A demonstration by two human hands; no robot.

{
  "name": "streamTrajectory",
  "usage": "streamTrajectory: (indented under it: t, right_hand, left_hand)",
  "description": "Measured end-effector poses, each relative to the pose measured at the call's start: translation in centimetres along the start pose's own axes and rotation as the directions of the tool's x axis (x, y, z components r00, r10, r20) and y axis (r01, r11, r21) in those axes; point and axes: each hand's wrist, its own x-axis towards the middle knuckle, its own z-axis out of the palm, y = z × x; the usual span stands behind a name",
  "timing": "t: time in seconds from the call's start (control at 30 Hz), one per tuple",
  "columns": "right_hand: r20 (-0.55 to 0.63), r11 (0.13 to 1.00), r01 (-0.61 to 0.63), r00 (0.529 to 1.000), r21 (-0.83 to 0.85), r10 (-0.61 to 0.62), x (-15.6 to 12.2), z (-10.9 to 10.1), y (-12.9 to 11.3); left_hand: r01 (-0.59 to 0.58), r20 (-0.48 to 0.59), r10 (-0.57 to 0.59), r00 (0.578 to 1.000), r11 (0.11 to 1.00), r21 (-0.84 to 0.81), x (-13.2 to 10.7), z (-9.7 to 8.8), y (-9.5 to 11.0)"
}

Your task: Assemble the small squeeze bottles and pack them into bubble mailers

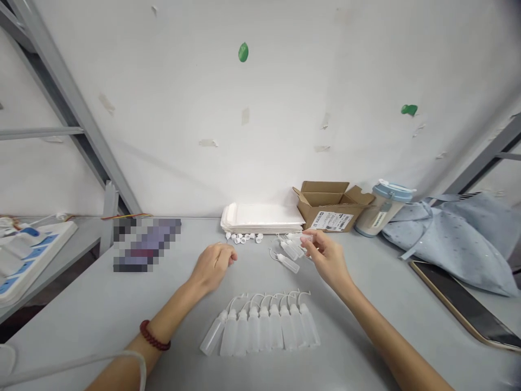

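Observation:
My left hand (214,264) rests on the grey table (101,309) with its fingers curled under; what they hold, if anything, is hidden. My right hand (325,255) pinches a small clear plastic bottle (306,238) at its fingertips, just above a few loose bottles (288,255). Small white caps (243,238) lie scattered just beyond my left hand. Close in front of me, several capped squeeze bottles (262,326) lie side by side in a row.
A stack of white plastic bags (262,218) lies against the wall. An open cardboard box (331,209), a lidded cup (382,209), a blue cloth (451,239) and a tablet (464,304) sit to the right. A power strip (24,255) is at far left.

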Motion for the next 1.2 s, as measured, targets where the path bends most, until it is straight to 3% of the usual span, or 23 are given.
streamTrajectory:
  t: [0.13,0.33,0.6,0.8,1.0,1.2]
  right_hand:
    - [0.002,0.997,0.027,1.0,-0.075,-0.027,-0.2,0.0,-0.4]
    - [0.007,0.985,0.078,0.997,-0.156,-0.078,-0.4,-0.1,-1.0]
    - [0.012,0.982,0.093,0.996,-0.163,-0.092,-0.5,-0.1,-1.1]
    - [-0.002,0.981,0.095,0.995,-0.166,-0.097,-0.3,-0.1,-0.8]
    - [0.019,0.978,0.116,0.993,-0.174,-0.114,-0.5,0.1,-0.7]
    - [0.041,0.974,0.129,0.991,-0.188,-0.124,-0.5,0.3,-0.5]
  left_hand:
    - [0.038,-0.049,-0.04,0.998,0.998,-0.046,0.4,0.3,-0.5]
    - [0.013,-0.031,-0.017,0.999,0.991,-0.132,0.4,0.2,-0.7]
    - [-0.028,-0.236,-0.039,0.971,0.961,-0.274,0.1,0.3,-0.5]
    - [-0.183,-0.191,0.126,0.974,0.928,-0.324,-0.3,0.6,-0.2]
    - [-0.064,-0.229,-0.012,0.973,0.944,-0.323,-0.5,0.4,0.4]
    - [-0.199,-0.18,0.157,0.971,0.948,-0.248,-0.9,0.4,0.5]
